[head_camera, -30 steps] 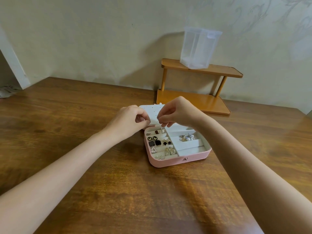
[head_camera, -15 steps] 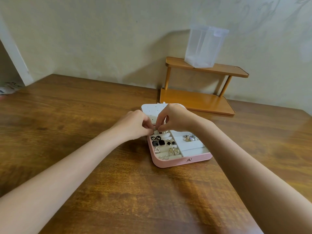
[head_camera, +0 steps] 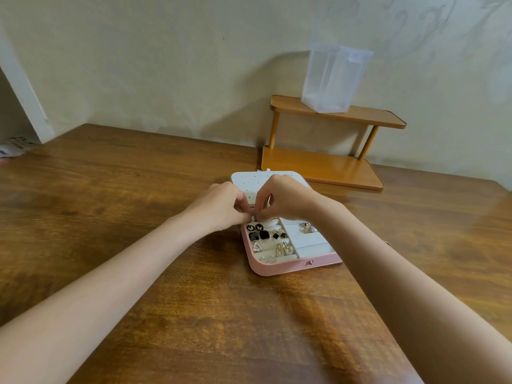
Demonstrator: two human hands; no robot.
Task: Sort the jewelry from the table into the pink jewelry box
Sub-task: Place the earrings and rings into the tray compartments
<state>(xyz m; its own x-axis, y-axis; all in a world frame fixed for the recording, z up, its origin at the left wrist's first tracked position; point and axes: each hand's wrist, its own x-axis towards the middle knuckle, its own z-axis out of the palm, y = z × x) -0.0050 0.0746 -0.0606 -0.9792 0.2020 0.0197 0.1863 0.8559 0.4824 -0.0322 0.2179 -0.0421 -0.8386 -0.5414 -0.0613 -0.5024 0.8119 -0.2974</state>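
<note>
Head view shows your left hand [head_camera: 221,205] and right hand [head_camera: 288,198] meeting fingertip to fingertip over the back-left row of the pink jewelry box [head_camera: 293,266], pinching something too small to tell. They hide that row and part of the white dotted lid [head_camera: 246,182]. Black and gold earrings [head_camera: 263,235] sit in padded slots. Farther right, a wooden shelf [head_camera: 324,164] carries a frosted plastic container [head_camera: 332,79] on the glossy wood-grain table [head_camera: 138,189].

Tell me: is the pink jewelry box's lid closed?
No. The pink jewelry box lies open, its white lid folded back and earrings showing in its slots.
</note>
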